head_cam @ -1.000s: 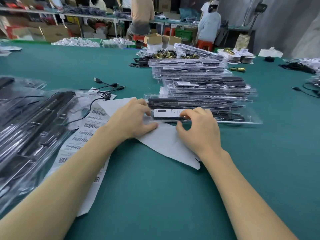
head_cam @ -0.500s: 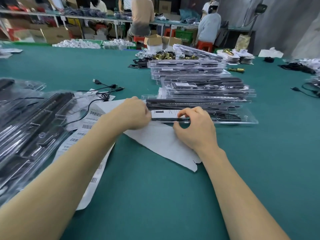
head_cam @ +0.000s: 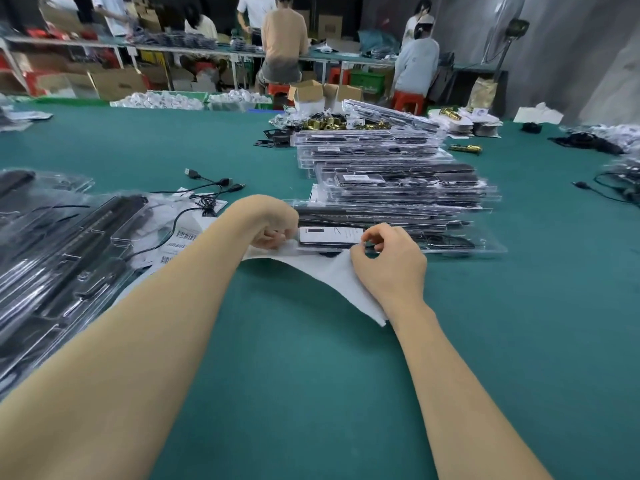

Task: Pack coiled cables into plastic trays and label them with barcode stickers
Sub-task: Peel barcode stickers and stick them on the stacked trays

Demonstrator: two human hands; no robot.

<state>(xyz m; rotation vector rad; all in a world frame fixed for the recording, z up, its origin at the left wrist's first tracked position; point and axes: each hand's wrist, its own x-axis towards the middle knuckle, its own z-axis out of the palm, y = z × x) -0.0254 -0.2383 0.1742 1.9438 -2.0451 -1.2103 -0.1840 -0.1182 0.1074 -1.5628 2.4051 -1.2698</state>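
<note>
- At the left edge of the frame, a heap of clear plastic trays holding long black parts (head_cam: 62, 258) leans towards the centre; it lies on the long white sheet of barcode stickers (head_cam: 180, 240), which could drag when the sheet is pulled.
- Just above and right of that, loose black cables with plugs (head_cam: 207, 188) sprawl on the green table (head_cam: 311, 375), near enough to snag on the sheet.
- Left of centre, the left hand (head_cam: 270, 223) has curled fingers pinching the near left corner of the white label (head_cam: 329, 235) or the backing under it; which one, I cannot tell.
- At centre, that label lies on the lowest clear plastic tray (head_cam: 450, 242) of the stack, over a white backing sheet (head_cam: 332, 275) draped towards the viewer.
- Right of centre, the right hand (head_cam: 388, 265) pinches the label's right end with thumb and forefinger.
- Risks, in my judgement: uneven pressing could crease or skew the label, and a tug could shift the stacked packed trays (head_cam: 398, 181) above.
</note>
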